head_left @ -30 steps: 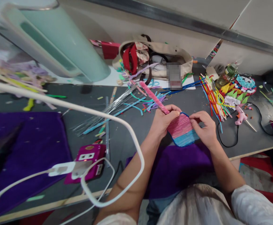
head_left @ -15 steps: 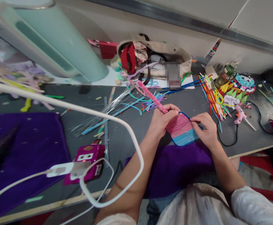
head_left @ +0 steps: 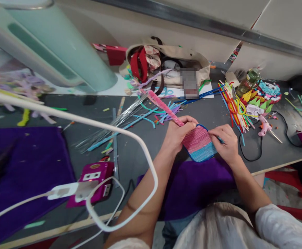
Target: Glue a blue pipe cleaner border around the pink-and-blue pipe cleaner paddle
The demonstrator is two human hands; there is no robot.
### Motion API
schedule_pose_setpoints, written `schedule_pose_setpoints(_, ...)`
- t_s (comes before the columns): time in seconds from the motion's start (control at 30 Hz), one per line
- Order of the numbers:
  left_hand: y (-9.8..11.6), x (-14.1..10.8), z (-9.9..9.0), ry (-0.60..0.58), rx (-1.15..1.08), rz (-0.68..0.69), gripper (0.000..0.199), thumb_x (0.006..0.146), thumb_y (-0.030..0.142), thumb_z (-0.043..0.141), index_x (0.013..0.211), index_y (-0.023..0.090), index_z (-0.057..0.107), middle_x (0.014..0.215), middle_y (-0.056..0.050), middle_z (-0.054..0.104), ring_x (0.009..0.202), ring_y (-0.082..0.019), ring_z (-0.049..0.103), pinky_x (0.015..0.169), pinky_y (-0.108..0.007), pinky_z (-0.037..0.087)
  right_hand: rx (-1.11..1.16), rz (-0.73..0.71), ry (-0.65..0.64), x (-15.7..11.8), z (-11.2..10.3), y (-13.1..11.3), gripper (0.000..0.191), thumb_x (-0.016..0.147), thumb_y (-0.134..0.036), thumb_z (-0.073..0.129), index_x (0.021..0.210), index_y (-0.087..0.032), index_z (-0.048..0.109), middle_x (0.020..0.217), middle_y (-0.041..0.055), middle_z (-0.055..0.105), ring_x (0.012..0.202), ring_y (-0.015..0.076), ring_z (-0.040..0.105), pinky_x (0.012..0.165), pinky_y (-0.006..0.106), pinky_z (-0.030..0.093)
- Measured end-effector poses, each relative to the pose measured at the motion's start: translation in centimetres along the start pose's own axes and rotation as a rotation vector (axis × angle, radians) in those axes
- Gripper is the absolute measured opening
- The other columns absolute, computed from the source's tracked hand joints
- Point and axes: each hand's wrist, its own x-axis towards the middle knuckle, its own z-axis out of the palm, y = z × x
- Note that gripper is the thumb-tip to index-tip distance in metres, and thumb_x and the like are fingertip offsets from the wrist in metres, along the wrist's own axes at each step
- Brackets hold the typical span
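My left hand (head_left: 179, 133) is closed on the left side of a flat pink-and-blue panel (head_left: 199, 141) that looks built from rows of pipe cleaners. A dark blue pipe cleaner edging (head_left: 202, 126) runs along its rim. From under the left fingers a fuzzy pink strip (head_left: 165, 108) sticks out up and to the left. My right hand (head_left: 225, 141) pinches the blue edging at the panel's upper right, and a short blue end shows by its fingers. A purple cloth (head_left: 195, 193) lies below the panel over the lap.
Bundled coloured pipe cleaners (head_left: 234, 107) and a pink glue gun (head_left: 265, 127) lie at right. Clear wrapping (head_left: 114, 124) and loose stems lie left of my hands. A white cable (head_left: 130, 133) loops in front near a magenta power socket (head_left: 96, 180). A canvas bag (head_left: 203, 65) stands behind.
The right fingers have curled in slightly at the panel's edge, still pinching the blue edging. The left hand keeps its hold, and the whole view has shifted a little.
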Motion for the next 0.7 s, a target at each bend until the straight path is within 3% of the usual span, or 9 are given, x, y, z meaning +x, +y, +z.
schedule_pose_setpoints(0.2, -0.1, 0.2, -0.1, 0.014, -0.01, -0.034, 0.013, 0.056, 0.031, 0.073, 0.06, 0.019, 0.07, 0.056, 0.002, 0.06, 0.051, -0.01, 0.046, 0.05, -0.023, 0.031, 0.035, 0.043, -0.035, 0.1, -0.1, 0.1, 0.018, 0.099, -0.021, 0.06, 0.094, -0.025, 0.077, 0.085, 0.0047, 0.075, 0.083, 0.0202, 0.067, 0.077, 0.038, 0.055)
schedule_pose_setpoints(0.43, -0.7, 1.0, -0.6, 0.071, -0.018, -0.072, 0.015, 0.054, 0.03, 0.072, 0.062, 0.019, 0.066, 0.054, 0.003, 0.056, 0.047, -0.008, 0.043, 0.047, -0.022, 0.029, 0.108, 0.196, -0.124, -0.2, -1.8, 2.5, 0.014, 0.099, -0.03, 0.062, 0.102, -0.026, 0.075, 0.097, 0.0049, 0.077, 0.09, 0.0201, 0.07, 0.079, 0.037, 0.059)
schedule_pose_setpoints(0.6, -1.2, 1.6, -0.9, 0.113, -0.06, -0.108, 0.016, 0.051, 0.029, 0.073, 0.06, 0.018, 0.065, 0.055, 0.003, 0.056, 0.047, -0.008, 0.045, 0.048, -0.021, 0.03, 0.098, 0.142, -0.171, -1.3, -2.8, 3.6, 0.013, 0.096, -0.033, 0.068, 0.104, -0.026, 0.075, 0.097, 0.0051, 0.076, 0.088, 0.0205, 0.069, 0.078, 0.037, 0.059)
schedule_pose_setpoints(0.7, -1.6, 1.9, -1.1, 0.124, -0.057, -0.103, 0.016, 0.05, 0.029, 0.073, 0.06, 0.018, 0.064, 0.051, 0.004, 0.051, 0.045, -0.006, 0.038, 0.045, -0.02, 0.024, 0.046, 0.067, -0.186, -1.7, -2.7, 3.7, 0.016, 0.098, -0.029, 0.065, 0.111, -0.026, 0.075, 0.1, 0.0059, 0.077, 0.093, 0.0212, 0.069, 0.083, 0.039, 0.058)
